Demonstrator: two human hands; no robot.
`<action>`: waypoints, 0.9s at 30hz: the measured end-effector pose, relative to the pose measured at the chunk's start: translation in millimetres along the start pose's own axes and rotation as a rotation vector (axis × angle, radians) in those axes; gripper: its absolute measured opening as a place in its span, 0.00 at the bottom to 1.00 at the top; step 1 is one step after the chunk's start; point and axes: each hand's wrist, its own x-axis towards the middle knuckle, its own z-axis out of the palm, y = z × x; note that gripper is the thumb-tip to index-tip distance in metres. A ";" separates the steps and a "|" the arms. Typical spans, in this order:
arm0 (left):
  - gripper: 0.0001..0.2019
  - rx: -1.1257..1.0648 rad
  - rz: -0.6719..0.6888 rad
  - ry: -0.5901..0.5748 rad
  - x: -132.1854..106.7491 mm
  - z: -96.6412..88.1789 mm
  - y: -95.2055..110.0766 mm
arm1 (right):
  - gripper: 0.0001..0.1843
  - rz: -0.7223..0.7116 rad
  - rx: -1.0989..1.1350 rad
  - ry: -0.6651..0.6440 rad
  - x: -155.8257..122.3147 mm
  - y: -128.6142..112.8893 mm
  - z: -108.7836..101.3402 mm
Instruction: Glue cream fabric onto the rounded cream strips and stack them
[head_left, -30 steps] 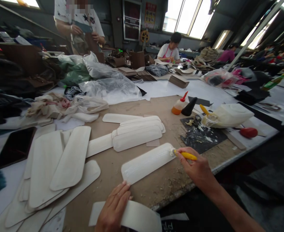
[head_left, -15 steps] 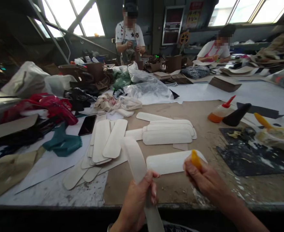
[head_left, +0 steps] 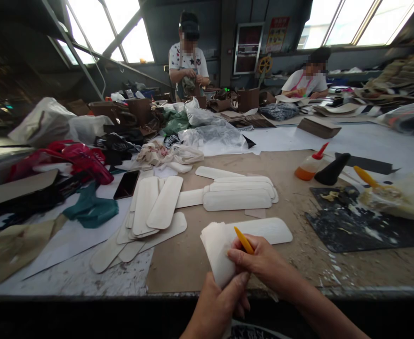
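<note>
My left hand [head_left: 221, 306] is closed round a long cream strip [head_left: 217, 249] and holds it up on end at the near table edge. My right hand [head_left: 263, 266] pinches a yellow-handled brush [head_left: 243, 240] and rests its fingers on the same strip. Just behind the strip a second cream piece [head_left: 266, 230] lies flat on the brown board [head_left: 179, 254]. Further back lies a small stack of similar cream pieces [head_left: 238, 193], and a fan of several more [head_left: 150, 212] spreads to the left.
At right are a glue bottle with a red tip [head_left: 311, 165], a black cone [head_left: 332, 169], a dark glue-smeared mat [head_left: 351, 226] and a bag holding another yellow brush [head_left: 401, 193]. A phone [head_left: 126, 184], rags and plastic bags crowd the left. Two people work at the far tables.
The view has steadied towards the left. My left hand has raised the strip closer and more upright, and my right hand has come across with the brush to touch it.
</note>
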 end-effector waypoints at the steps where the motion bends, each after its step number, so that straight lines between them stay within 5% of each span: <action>1: 0.26 -0.011 0.017 0.001 -0.7 -0.3 0.1 | 0.23 -0.026 -0.027 -0.002 -1.3 0.5 -1.1; 8: 0.26 -0.365 0.067 0.129 -5.5 2.9 -4.8 | 0.17 -0.200 -0.206 0.146 -7.1 4.8 3.4; 15: 0.25 -0.260 0.090 0.293 -14.6 -1.8 -40.5 | 0.20 -0.229 -0.254 0.284 -13.3 -1.8 -12.4; 18: 0.24 -0.320 0.146 0.401 -15.0 -19.9 -42.2 | 0.18 -0.192 -0.472 0.155 -19.8 -6.5 -25.9; 23: 0.26 -0.423 0.095 0.471 -11.5 -30.9 -28.2 | 0.14 -0.057 -0.739 -0.267 -24.4 2.2 -17.9; 27: 0.24 -0.330 0.069 0.512 -7.3 -26.5 -23.6 | 0.15 -0.018 -0.681 -0.274 -18.6 12.2 -7.6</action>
